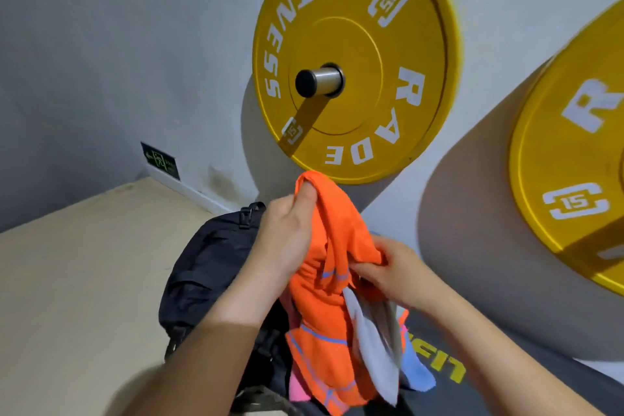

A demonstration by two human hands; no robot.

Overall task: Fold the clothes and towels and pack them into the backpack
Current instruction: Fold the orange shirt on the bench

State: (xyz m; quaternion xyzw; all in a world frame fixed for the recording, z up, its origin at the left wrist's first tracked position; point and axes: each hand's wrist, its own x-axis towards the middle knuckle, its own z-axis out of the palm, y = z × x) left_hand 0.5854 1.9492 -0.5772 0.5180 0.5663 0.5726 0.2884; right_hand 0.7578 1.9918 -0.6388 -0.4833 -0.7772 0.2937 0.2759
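An orange towel (324, 324) with thin blue stripes hangs in front of me, bunched at the top. My left hand (292, 236) grips its upper end, thumb tucked into the fold. My right hand (391, 270) pinches the towel's right edge at mid height. A grey cloth (374, 351) and a light blue cloth (417, 373) hang under my right hand, behind the orange towel. A pink cloth (299, 388) shows at the bottom left of the towel. The black backpack (209, 267) lies left of and below my left hand.
A yellow 15 weight plate (354, 61) hangs on a wall peg above the hands, with a second yellow plate (574, 152) to the right. A black bench pad with yellow lettering (449, 371) is under the cloths. Tan floor (84, 280) spreads to the left.
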